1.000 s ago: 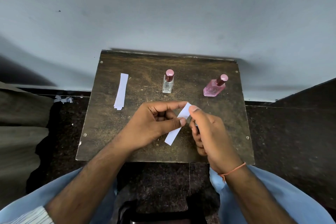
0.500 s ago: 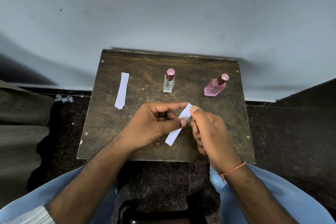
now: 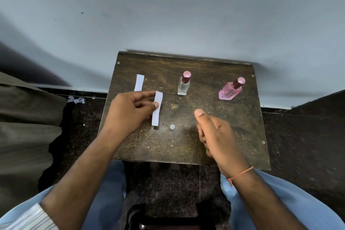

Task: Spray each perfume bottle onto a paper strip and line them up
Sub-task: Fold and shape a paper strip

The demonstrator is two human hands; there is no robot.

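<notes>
Two perfume bottles, a clear one (image 3: 183, 84) and a pink one (image 3: 230, 90), stand on the table (image 3: 233, 136) while the left hand (image 3: 128, 111) pinches a paper strip (image 3: 157, 108) and the right hand (image 3: 214, 134), fingers curled with thumb up, hides whatever it may hold.

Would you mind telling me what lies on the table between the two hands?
In the head view, a small clear cap sits on the table between the left hand and right hand.
</notes>
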